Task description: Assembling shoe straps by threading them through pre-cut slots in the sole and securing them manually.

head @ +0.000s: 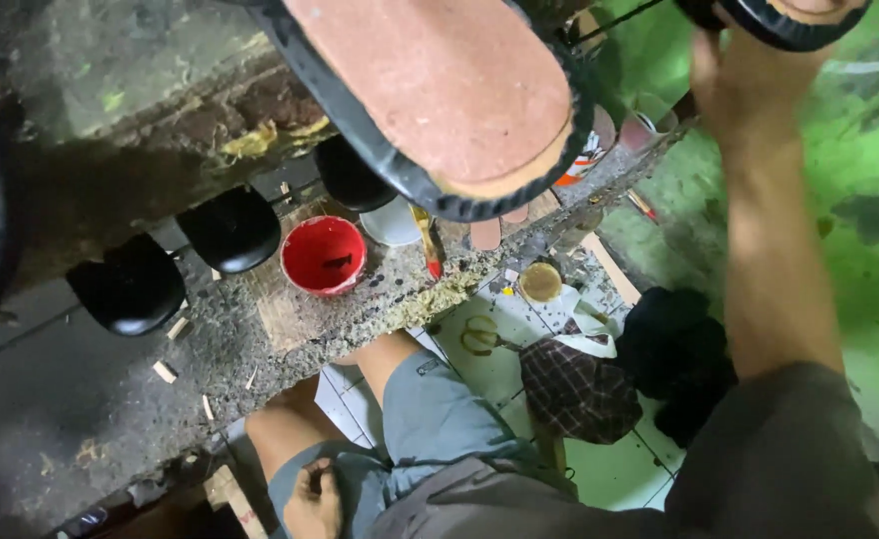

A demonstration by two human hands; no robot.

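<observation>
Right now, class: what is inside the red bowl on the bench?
The red bowl holds red liquid with one small dark piece near its middle. Anything beneath the liquid's surface is hidden.

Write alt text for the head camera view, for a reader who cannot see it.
A sandal sole with a reddish-brown footbed and black rim is held up close to the camera, fingers showing beneath it, while the right hand reaches up to a second sole. Below lie a rough workbench, a red bowl and black shoe forms.
</observation>
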